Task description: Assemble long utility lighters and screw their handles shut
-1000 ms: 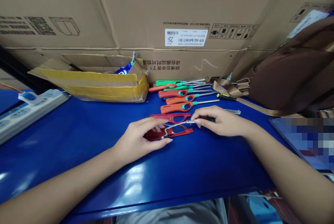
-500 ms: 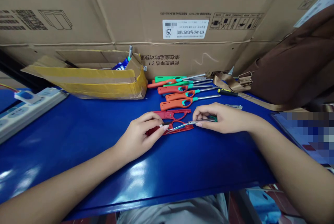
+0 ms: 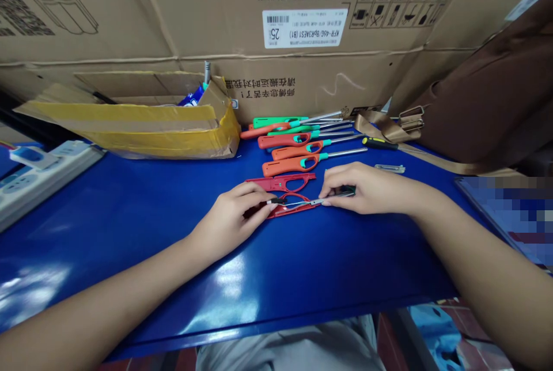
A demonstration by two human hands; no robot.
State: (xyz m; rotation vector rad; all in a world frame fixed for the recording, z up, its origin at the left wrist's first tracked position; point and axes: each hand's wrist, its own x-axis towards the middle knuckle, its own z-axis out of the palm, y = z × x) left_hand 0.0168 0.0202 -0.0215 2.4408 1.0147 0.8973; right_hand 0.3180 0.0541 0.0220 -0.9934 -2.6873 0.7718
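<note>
My left hand (image 3: 235, 215) is closed in a pinch on a small black part (image 3: 279, 201) with a white end. Thin wires (image 3: 296, 204) run from it to a metal tube (image 3: 317, 202), which the fingertips of my right hand (image 3: 358, 186) grip. Something dark green (image 3: 349, 190) shows in the right palm; its kind is partly hidden. Below the wires lies one red lighter shell half (image 3: 280, 212), partly covered by my left fingers. The other red shell half (image 3: 311, 177) rests just beyond it. Behind them lies an orange long-necked lighter (image 3: 280, 166).
Several more lighters (image 3: 283, 140) lie in a stack farther back. A taped cardboard box (image 3: 173, 135) and a power strip (image 3: 47, 178) stand left. A black-and-yellow handle (image 3: 380, 143), a clear small item (image 3: 389, 169), a strap and a brown bag (image 3: 466, 106) are right.
My left hand has gone from loosely open near the wires to pinching the black part. The wires have straightened between my hands. My right hand keeps its grip. The view has shifted slightly.
</note>
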